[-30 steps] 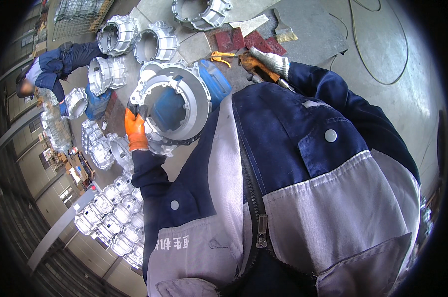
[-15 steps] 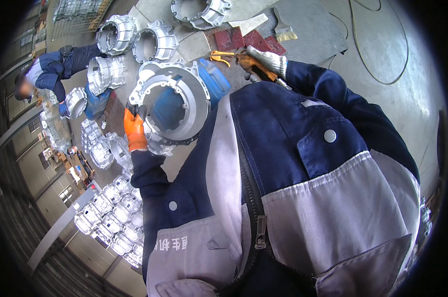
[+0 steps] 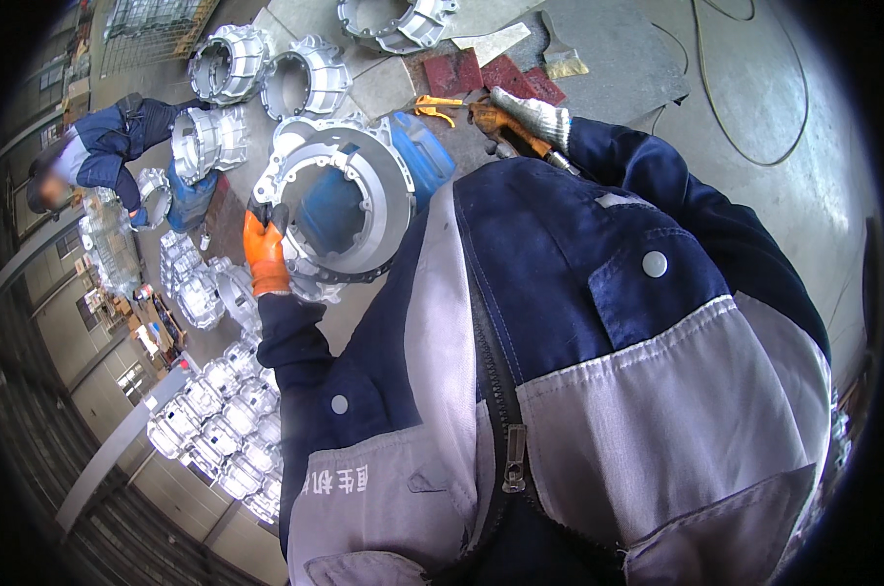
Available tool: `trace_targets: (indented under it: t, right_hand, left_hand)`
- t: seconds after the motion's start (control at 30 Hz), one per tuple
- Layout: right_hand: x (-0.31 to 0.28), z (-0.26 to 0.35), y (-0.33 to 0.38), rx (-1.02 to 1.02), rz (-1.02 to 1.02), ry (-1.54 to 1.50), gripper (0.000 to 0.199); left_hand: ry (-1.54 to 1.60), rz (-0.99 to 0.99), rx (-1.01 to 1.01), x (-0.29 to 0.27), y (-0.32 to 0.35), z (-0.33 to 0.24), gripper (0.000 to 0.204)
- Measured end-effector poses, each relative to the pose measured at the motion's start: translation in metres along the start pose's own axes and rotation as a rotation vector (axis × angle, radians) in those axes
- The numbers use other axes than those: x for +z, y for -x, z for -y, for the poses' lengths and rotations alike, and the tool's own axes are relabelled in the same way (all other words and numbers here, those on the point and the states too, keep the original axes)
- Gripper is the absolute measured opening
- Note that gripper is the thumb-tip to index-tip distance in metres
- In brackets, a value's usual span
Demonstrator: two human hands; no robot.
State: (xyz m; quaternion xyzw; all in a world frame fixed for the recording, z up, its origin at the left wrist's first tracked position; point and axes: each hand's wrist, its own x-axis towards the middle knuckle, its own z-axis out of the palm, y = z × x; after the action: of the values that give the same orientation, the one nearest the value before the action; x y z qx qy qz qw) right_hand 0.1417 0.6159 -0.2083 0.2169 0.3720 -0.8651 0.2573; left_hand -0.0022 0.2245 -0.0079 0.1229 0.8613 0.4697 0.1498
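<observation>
L hand (image 3: 264, 256) grips rim of big metal ring (image 3: 336, 210), upright in front of me | R hand (image 3: 520, 117) holds tool (image 3: 549, 154) | risk: ring tips, pinches fingers if grip slips

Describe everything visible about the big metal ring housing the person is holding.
The ring housing is a large round casting of dull silver-grey metal, with a wide flat flange, a big open centre and lugs around its rim. It stands tilted, its opening facing the camera, over a blue container. The left hand, in an orange glove, grips its left edge.
</observation>
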Motion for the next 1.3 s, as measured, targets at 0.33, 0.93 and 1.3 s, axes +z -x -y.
trace_targets:
  t: [0.33,0.93,1.3]
  right_hand:
    - [0.008,0.011,0.017,-0.059,-0.028,0.05,0.059]
    - [0.002,0.003,0.002,-0.043,-0.055,0.206,0.058]
    - [0.007,0.01,0.017,-0.027,-0.046,0.132,0.058]
  left_hand:
    - [-0.019,-0.003,-0.007,-0.003,-0.002,0.006,0.042]
    - [-0.016,-0.01,0.021,-0.001,-0.002,0.004,0.04]
    - [-0.034,-0.004,0.003,-0.003,-0.003,0.007,0.039]
